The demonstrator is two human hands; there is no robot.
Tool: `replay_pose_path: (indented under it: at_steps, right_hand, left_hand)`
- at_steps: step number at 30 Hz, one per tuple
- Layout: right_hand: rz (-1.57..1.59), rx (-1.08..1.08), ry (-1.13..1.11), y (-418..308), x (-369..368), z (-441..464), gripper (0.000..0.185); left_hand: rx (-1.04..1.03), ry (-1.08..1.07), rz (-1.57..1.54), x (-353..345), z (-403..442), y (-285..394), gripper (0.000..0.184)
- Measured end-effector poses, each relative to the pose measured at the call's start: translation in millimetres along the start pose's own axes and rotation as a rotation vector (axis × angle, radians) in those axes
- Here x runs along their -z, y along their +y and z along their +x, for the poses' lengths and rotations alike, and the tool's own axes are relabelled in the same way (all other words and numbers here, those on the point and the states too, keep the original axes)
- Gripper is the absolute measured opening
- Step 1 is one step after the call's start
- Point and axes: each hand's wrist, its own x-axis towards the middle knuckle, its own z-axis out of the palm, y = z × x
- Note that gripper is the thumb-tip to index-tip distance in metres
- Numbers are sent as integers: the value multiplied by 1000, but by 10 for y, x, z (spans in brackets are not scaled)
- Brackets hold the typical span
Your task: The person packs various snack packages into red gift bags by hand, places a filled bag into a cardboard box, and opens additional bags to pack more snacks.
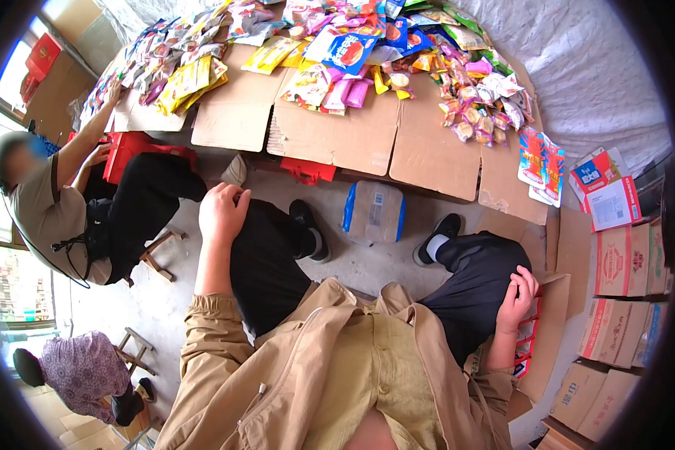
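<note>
My left hand rests at my left knee, back of the hand up, its fingers loosely bent and holding nothing that I can see. On the right, my right hand lies against my dark trouser leg with its fingers a little apart and nothing in them. Beyond my knees, snack packets cover a cardboard-topped table. Among them are yellow packets, a blue packet, small wrapped pieces and two red-and-blue pouches near the right edge.
A taped packet with blue sides sits on the floor between my feet. Printed cartons are stacked at right, beside an open cardboard box. At left, a co-worker reaches to the table; another person is lower left near a wooden stool.
</note>
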Motion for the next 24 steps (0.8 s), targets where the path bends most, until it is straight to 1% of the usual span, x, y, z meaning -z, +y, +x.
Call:
replay_pose_path:
  at_steps: [5, 7, 8, 9, 12, 14, 17, 24]
  right_hand:
    - [-45, 47, -22, -6, 68, 67, 10]
    - [-117, 26, -145, -62, 186, 195, 9]
    - [-100, 48, -155, -103, 228, 291, 8]
    - [-93, 22, -175, -118, 250, 363, 8]
    - [-128, 6, -189, -55, 170, 475, 9]
    - [-121, 76, -145, -78, 21, 504, 10]
    - [-101, 52, -156, -32, -3, 510, 10]
    - [-93, 29, -158, -36, 4, 500, 10]
  left_hand:
    - [19, -18, -6, 20, 4, 8, 21]
    - [18, -4, -5, 21, -6, 3, 21]
    - [21, -7, -2, 21, -10, -2, 21]
    - [24, -13, 9, 20, -9, -4, 21]
    - [31, -32, 16, 32, 13, 24, 21]
    - [44, -45, 19, 33, 12, 20, 21]
    - [13, -26, 9, 20, 37, 18, 21]
    - [37, -58, -4, 10, 95, 75, 20]
